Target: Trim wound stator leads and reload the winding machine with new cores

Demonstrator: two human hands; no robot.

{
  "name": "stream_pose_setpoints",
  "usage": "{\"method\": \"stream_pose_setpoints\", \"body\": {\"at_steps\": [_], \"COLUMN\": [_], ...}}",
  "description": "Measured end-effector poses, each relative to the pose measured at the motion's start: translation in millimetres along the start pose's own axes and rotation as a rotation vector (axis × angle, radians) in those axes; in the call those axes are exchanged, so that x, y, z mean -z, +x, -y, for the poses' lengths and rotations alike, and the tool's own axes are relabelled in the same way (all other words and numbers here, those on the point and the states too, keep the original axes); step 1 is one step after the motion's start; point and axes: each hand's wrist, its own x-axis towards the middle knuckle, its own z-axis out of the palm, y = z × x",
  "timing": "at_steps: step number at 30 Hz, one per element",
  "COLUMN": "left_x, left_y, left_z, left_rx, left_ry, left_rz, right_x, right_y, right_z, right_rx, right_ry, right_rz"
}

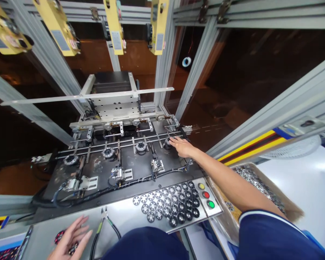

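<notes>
My right hand (182, 146) reaches deep into the machine and rests on the rightmost round fixture (168, 141) on the black plate; its fingers are curved down over a part I cannot make out. My left hand (70, 238) lies near the front left of the steel shelf, fingers spread, over a few round black ring parts (60, 236). Three other fixtures (141, 146) stand in a row to the left along two steel rods. Several round ring parts (173, 204) lie laid out in rows on the shelf.
Pliers with green-black handles (104, 220) lie on the shelf by my left hand. Yellow, red and green buttons (206, 195) sit at the shelf's right end. A cardboard box of perforated metal parts (254, 180) stands at right. Aluminium frame posts enclose the machine.
</notes>
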Motion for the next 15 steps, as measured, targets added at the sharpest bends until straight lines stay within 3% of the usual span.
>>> {"method": "stream_pose_setpoints", "body": {"at_steps": [5,8,10,12,15], "left_x": [1.0,7.3,14.1,21.4,31.2], "left_y": [-11,-20,-23,-23,-18], "left_z": [-4,7,14,22,35], "left_rx": [-0.130,-0.126,-0.082,-0.024,0.018], "left_ry": [0.184,0.254,0.294,0.341,0.345], "left_rz": [-0.044,-0.183,-0.339,-0.512,-0.702], "right_x": [15,-4,-40,-91,-170], "right_y": [-30,-77,-116,-155,-206], "right_z": [36,61,71,74,71], "right_rx": [-0.034,-0.074,-0.113,-0.196,-0.288], "right_ry": [0.006,0.034,0.055,0.123,0.116], "right_rz": [-0.321,-0.547,-0.648,-0.827,-0.890]}}
